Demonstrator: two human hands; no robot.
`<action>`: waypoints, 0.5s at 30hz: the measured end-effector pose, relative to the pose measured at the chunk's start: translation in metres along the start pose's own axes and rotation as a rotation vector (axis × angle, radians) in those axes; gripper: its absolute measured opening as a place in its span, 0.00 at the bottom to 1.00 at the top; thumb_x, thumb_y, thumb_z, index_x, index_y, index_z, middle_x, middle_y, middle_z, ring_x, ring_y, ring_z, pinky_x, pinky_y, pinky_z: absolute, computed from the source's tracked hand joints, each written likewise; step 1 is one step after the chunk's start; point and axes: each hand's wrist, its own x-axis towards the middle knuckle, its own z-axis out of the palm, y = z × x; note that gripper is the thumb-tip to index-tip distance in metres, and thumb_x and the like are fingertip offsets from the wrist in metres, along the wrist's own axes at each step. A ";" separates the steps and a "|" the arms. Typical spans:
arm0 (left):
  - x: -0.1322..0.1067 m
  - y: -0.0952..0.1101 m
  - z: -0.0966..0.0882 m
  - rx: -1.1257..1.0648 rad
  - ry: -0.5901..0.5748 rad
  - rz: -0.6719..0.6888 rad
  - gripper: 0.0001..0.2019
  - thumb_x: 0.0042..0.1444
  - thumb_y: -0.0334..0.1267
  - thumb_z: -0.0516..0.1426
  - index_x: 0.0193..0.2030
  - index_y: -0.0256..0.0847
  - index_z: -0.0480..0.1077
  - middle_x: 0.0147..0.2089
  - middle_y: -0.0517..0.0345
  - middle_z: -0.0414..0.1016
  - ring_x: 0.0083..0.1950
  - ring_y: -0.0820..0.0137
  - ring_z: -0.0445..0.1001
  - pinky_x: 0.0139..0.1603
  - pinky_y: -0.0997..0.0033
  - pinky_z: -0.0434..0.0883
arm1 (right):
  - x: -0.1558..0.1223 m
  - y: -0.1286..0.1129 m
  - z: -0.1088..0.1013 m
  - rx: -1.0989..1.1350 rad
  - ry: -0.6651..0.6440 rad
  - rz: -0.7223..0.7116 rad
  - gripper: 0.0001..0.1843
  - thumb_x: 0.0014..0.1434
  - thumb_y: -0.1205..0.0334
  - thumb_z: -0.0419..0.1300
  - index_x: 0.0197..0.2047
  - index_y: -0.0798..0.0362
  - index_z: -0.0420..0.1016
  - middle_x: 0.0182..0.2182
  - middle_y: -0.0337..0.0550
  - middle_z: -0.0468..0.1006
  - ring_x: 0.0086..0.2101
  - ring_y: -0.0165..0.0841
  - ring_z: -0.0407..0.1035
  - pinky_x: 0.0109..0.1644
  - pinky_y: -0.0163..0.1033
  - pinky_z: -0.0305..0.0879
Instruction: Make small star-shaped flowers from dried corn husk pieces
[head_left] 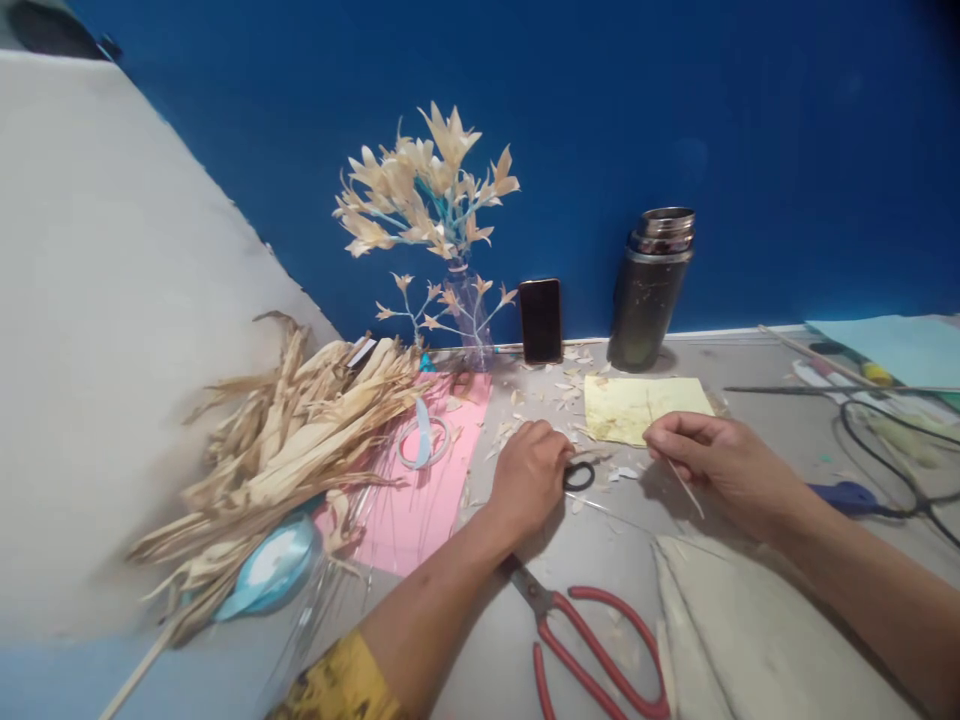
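Observation:
My left hand (531, 478) is closed, knuckles up, at the small black-handled scissors (579, 476). One handle loop shows beside the fingertips, while the rest is largely hidden. Between the thumb and fingers of my right hand (705, 455) is a thin pale strip (688, 487), its lower end sticking out under the palm. Just beyond that hand lies a yellow paper (626, 405) with small pale scraps on it. Large red-handled scissors (600, 650) rest in front, their blades partly covered by my left forearm.
Dried corn husks (300, 430) and blue ribbon (274, 565) lie left, beside pink paper (442, 490) with a ribbon roll (422, 440) and wires. Behind stand husk flowers (431, 190) in a bottle (470, 310), a phone (541, 320) and a flask (651, 290). A black cord (874, 470) curls right.

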 end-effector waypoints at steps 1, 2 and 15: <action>-0.003 0.002 -0.001 -0.044 0.010 0.001 0.13 0.67 0.34 0.51 0.37 0.41 0.76 0.40 0.51 0.74 0.45 0.63 0.69 0.48 0.62 0.66 | -0.001 -0.002 0.001 -0.015 0.004 0.003 0.23 0.54 0.39 0.66 0.25 0.51 0.73 0.16 0.35 0.65 0.20 0.28 0.53 0.25 0.37 0.46; -0.006 0.005 -0.002 -0.080 0.008 0.015 0.12 0.67 0.36 0.51 0.39 0.41 0.76 0.40 0.51 0.74 0.46 0.62 0.69 0.49 0.63 0.67 | -0.002 -0.003 0.002 -0.029 0.005 0.005 0.24 0.54 0.38 0.66 0.24 0.51 0.73 0.16 0.35 0.65 0.20 0.28 0.54 0.25 0.38 0.47; -0.020 0.026 -0.012 -0.100 -0.205 0.068 0.10 0.65 0.38 0.54 0.36 0.43 0.76 0.39 0.54 0.81 0.42 0.62 0.75 0.46 0.65 0.68 | -0.004 0.030 0.007 -0.003 -0.129 0.182 0.22 0.50 0.37 0.67 0.22 0.47 0.76 0.17 0.39 0.64 0.20 0.33 0.55 0.24 0.41 0.50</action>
